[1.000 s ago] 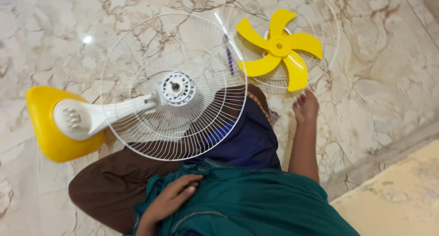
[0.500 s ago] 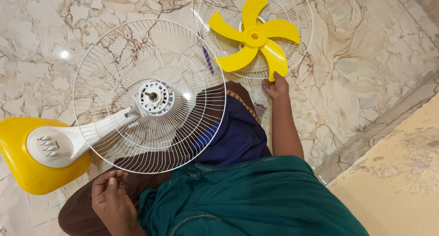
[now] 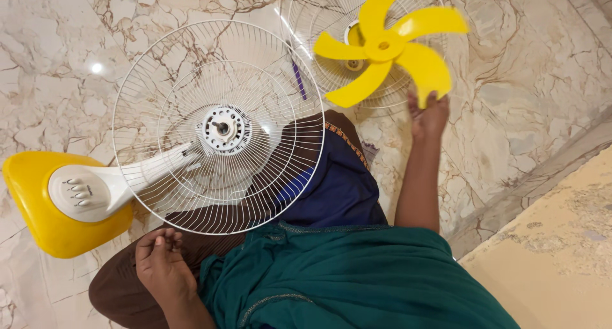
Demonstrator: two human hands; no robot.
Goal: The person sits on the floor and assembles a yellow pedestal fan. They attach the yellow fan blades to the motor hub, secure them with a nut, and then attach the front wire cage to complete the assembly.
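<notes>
- Yellow fan blade: your right hand pinches one vane, lifting it above the loose grille on the floor.
- Left hand: fingers loosely curled, empty, resting on your lap beside the rear guard.

No packages, signs or screens were in view, no label could be made out on any of the things on the marble floor, nothing printed was large enough to tell.

Fan blade in right hand, above loose grille on floor. Fan left of it, across lap. Left hand near fan rim.
</notes>
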